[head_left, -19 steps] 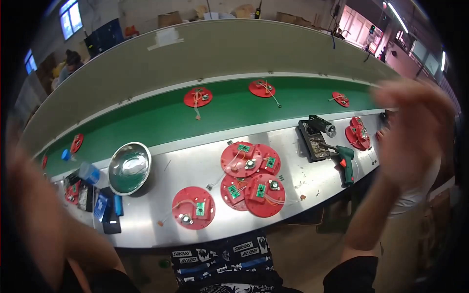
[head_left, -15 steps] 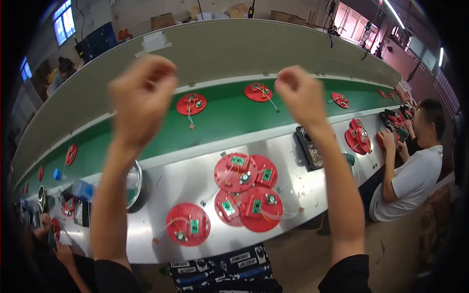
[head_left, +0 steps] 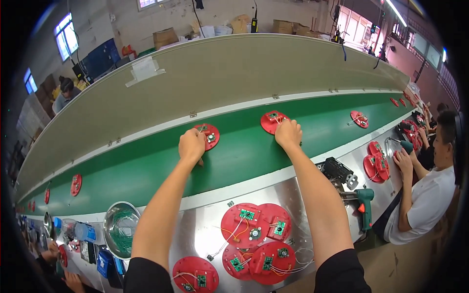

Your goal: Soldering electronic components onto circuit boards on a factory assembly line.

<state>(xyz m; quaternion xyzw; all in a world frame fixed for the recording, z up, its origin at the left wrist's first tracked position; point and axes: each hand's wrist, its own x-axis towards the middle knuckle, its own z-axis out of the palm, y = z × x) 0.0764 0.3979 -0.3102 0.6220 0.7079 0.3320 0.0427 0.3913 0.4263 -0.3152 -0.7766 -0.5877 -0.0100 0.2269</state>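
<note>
Both my arms reach forward over a green conveyor belt [head_left: 234, 163]. My left hand [head_left: 192, 145] is closed at the left edge of a red round plate [head_left: 213, 142], which carries a green circuit board, a small round part and wires. To the right, my right hand [head_left: 289, 133] is closed at the near right edge of a second red plate [head_left: 266, 125] with a green board and white wires. Both plates lie on the belt, and my fingertips are partly hidden. Nearer me, several similar red plates [head_left: 236, 213] overlap on the steel table, with one more plate [head_left: 185, 266] to their left.
A metal bowl [head_left: 110, 219] with green contents stands beside my left forearm. Right of my right arm are a black tray [head_left: 337, 171] and a green power screwdriver [head_left: 365, 199]. A co-worker [head_left: 420, 195] sits at the right. A beige panel [head_left: 234, 68] rises behind the belt.
Both hands were raised and blurred in the air; now they are down at the two plates on the belt. The view has shifted, and the screwdriver at the right shows more fully.
</note>
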